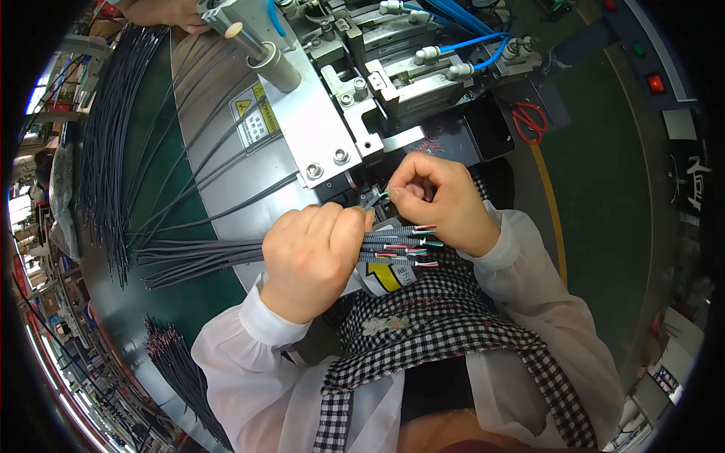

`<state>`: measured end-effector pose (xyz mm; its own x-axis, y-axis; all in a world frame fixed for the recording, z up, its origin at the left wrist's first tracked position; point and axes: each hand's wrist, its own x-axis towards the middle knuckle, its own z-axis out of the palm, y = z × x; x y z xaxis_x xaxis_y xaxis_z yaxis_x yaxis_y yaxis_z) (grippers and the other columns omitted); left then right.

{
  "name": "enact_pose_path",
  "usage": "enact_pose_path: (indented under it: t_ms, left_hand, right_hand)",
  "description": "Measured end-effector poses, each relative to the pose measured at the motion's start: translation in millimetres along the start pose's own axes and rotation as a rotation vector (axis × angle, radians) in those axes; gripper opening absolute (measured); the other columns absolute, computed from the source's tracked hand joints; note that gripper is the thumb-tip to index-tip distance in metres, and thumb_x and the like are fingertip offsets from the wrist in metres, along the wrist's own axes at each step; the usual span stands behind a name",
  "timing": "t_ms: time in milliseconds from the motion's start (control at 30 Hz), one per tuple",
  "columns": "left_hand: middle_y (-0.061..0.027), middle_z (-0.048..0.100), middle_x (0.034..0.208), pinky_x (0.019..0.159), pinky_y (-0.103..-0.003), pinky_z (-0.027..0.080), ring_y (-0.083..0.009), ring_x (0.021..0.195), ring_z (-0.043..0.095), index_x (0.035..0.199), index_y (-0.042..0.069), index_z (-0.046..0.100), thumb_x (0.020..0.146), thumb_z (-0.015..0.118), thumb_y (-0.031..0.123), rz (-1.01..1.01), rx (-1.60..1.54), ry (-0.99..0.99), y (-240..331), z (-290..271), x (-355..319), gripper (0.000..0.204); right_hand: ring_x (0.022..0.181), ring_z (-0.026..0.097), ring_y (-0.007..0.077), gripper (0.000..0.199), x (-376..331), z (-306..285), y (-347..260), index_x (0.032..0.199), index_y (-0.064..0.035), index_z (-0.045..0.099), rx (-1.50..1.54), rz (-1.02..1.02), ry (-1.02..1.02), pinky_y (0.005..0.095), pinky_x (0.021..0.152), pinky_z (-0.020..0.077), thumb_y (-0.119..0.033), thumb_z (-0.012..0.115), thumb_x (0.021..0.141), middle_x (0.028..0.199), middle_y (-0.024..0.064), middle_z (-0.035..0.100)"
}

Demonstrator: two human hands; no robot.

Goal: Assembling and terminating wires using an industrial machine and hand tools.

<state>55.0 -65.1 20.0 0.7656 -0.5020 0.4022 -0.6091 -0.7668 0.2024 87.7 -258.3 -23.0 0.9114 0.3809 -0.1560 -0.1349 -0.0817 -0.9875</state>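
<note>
My left hand [310,257] is closed around a bundle of grey cables [204,257] that trail off to the left. Their stripped ends [411,249] fan out to the right of my fist, showing thin red, green and white wires. My right hand [434,200] pinches the tip of one grey cable [375,199] between thumb and forefinger, holding it at the dark opening at the front of a metal machine [332,113]. Both hands are close together over my checked apron.
The machine carries blue air hoses [476,38], a grey cylinder [260,49] and a yellow warning label [257,113]. More grey cables [113,128] lie on the green bench at left, another bundle [177,362] at lower left. Red scissors [529,121] lie at right. Another person's hand [162,13] shows at top.
</note>
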Motion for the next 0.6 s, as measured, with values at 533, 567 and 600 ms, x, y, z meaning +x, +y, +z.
enact_pose_path:
  t_ms: [533, 567, 600]
  left_hand:
    - [-0.0063, 0.056, 0.063, 0.051, -0.036, 0.041, -0.0257, 0.055, 0.054, 0.075, 0.007, 0.056, 0.071, 0.074, 0.008, -0.134, -0.026, -0.063, -1.9, 1.7, 5.7, 0.019]
    - [-0.0050, 0.053, 0.062, 0.050, -0.034, 0.040, -0.0232, 0.054, 0.053, 0.073, 0.008, 0.054, 0.073, 0.072, 0.009, -0.116, -0.033, -0.043, -3.1, 3.3, 5.3, 0.019]
    - [-0.0037, 0.050, 0.061, 0.050, -0.033, 0.040, -0.0207, 0.053, 0.052, 0.072, 0.009, 0.051, 0.076, 0.070, 0.011, -0.098, -0.040, -0.023, -4.3, 4.7, 4.8, 0.019]
  right_hand:
    - [0.061, 0.042, 0.0013, 0.007, 6.5, 5.0, 7.8, 0.085, -0.0016, 0.058, -0.024, -0.021, 0.037, 0.0186, 0.053, 0.0344, 0.000, 0.065, 0.084, 0.071, -0.0043, 0.051]
    - [0.061, 0.042, 0.0013, 0.007, 6.7, 4.9, 6.5, 0.085, -0.0016, 0.058, -0.025, -0.022, 0.035, 0.0186, 0.053, 0.0344, 0.000, 0.065, 0.084, 0.071, -0.0043, 0.051]
    - [0.061, 0.043, 0.0023, 0.006, 6.8, 4.9, 3.7, 0.085, -0.0011, 0.058, -0.143, -0.129, 0.055, 0.0197, 0.053, 0.0350, 0.000, 0.064, 0.085, 0.071, -0.0037, 0.050]
